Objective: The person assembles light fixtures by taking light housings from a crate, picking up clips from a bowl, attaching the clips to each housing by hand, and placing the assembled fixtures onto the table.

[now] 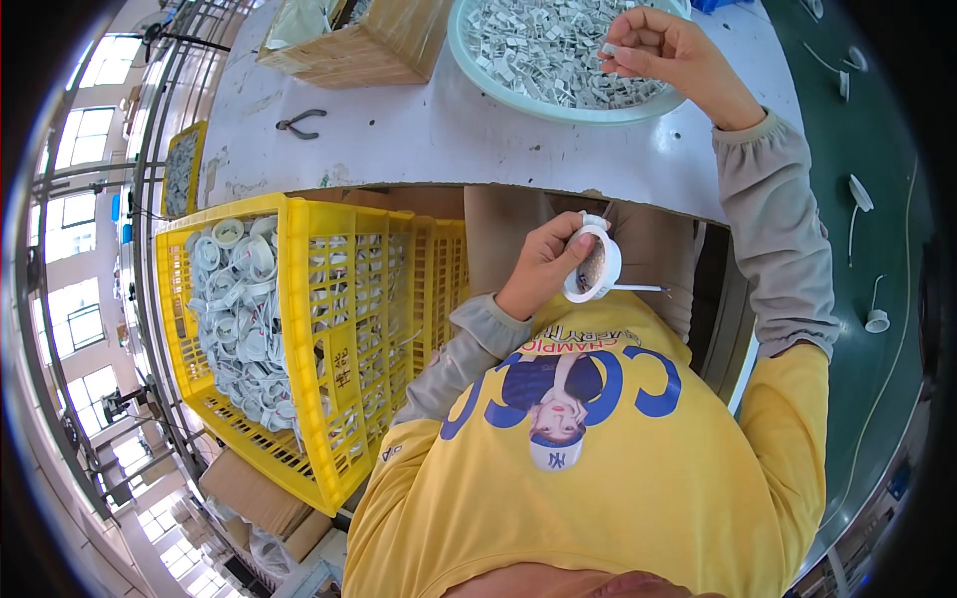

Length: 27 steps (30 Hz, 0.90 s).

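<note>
My left hand (541, 267) is closed around a white round plastic housing (606, 267), held in front of my chest just past the table's near edge. A short white wire (641, 288) sticks out from its right side. Over the right part of a pale round basin (560, 114), my right hand (688, 70) pinches a small white plastic piece (609, 48) between thumb and fingertips. Many similar small white pieces (543, 55) fill the basin. The far side of the basin is cut off by the picture's upper edge.
A cardboard box (369, 55) and dark-handled pliers (300, 124) lie on the white table (399, 149). To my left stands a yellow crate (329, 379) full of white round housings (239, 319). Several wired housings (859, 194) lie on the green surface at right.
</note>
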### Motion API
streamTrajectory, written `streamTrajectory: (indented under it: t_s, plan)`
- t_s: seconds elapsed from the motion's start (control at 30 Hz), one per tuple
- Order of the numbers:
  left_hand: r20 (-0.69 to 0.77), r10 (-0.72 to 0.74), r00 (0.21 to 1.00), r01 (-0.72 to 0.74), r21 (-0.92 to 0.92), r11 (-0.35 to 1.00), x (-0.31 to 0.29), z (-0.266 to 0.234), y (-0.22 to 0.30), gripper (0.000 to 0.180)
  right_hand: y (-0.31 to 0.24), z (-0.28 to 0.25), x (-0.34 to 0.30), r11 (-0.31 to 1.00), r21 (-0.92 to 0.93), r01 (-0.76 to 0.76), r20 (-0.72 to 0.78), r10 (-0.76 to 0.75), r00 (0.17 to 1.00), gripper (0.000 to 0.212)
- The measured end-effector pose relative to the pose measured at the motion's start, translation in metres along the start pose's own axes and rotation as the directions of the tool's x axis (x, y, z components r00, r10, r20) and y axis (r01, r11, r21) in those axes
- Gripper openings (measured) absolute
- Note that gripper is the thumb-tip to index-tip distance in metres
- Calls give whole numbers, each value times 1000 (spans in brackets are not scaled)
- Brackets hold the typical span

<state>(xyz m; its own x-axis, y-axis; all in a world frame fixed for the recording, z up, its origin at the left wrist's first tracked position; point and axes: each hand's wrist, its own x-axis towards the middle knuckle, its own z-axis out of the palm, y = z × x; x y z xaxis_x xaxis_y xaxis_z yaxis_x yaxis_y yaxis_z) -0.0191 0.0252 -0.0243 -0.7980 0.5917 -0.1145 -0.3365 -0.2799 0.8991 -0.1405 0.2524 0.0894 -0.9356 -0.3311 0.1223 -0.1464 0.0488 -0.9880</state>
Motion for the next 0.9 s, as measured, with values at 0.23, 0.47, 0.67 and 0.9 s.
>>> streamTrajectory:
  t_s: [0.23,0.47,0.67,0.9]
  plan:
    - [-23,-64,998,66,130,989,-1,5,-1,18,3,1,-26,998,-62,-2,13,3,1000,19]
    - [-34,-47,998,50,78,996,-2,5,-3,22,-17,49,-71,903,-357,239,-2,-257,966,15]
    - [-25,-6,1000,8,88,996,-2,13,3,24,-9,61,-88,844,-412,344,-15,-384,923,14]
    - [-43,57,997,-53,93,994,-7,13,6,25,-5,67,-100,955,-158,251,-27,-258,966,17]
